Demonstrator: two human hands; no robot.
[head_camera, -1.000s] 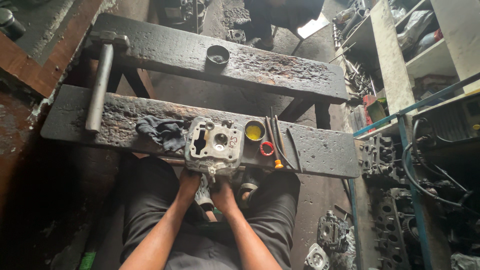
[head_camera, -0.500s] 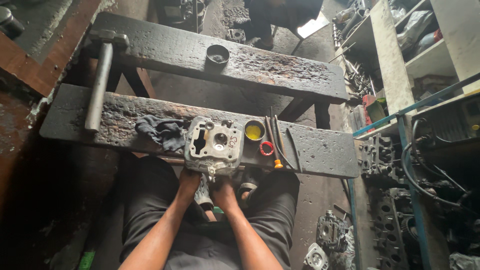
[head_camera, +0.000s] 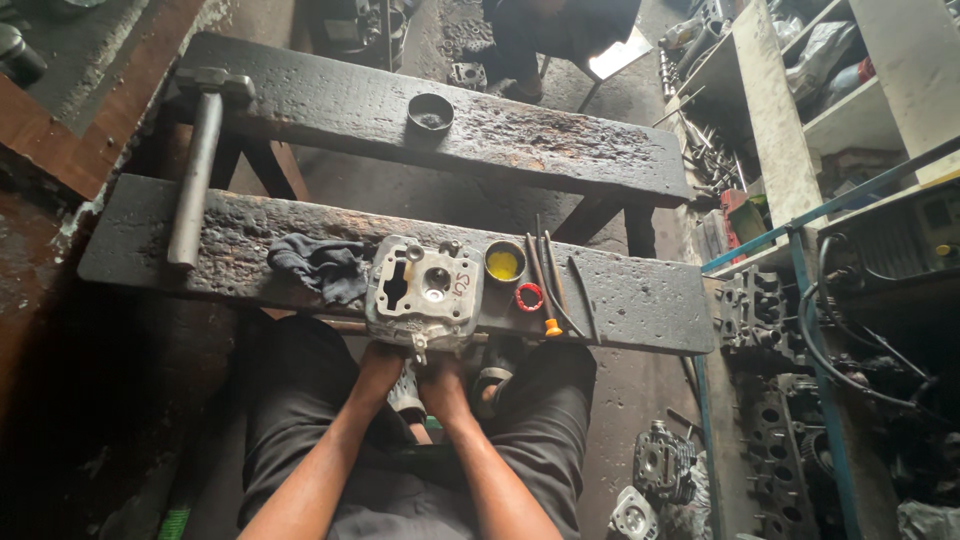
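Head view, looking down on a seated person. Engine part (head_camera: 424, 292), grey metal with several openings, rests at the near edge of the blackened wooden counter (head_camera: 650, 300). Left hand (head_camera: 378, 366) and right hand (head_camera: 443, 378) press against its near underside; whether the fingers are curled on it cannot be told. Dark rag (head_camera: 322, 264) lies just left of the part; small tin of yellow paste (head_camera: 505, 262), red ring (head_camera: 529, 296) and thin rods (head_camera: 548, 280) lie to its right. Hammer (head_camera: 196, 165) bridges both planks.
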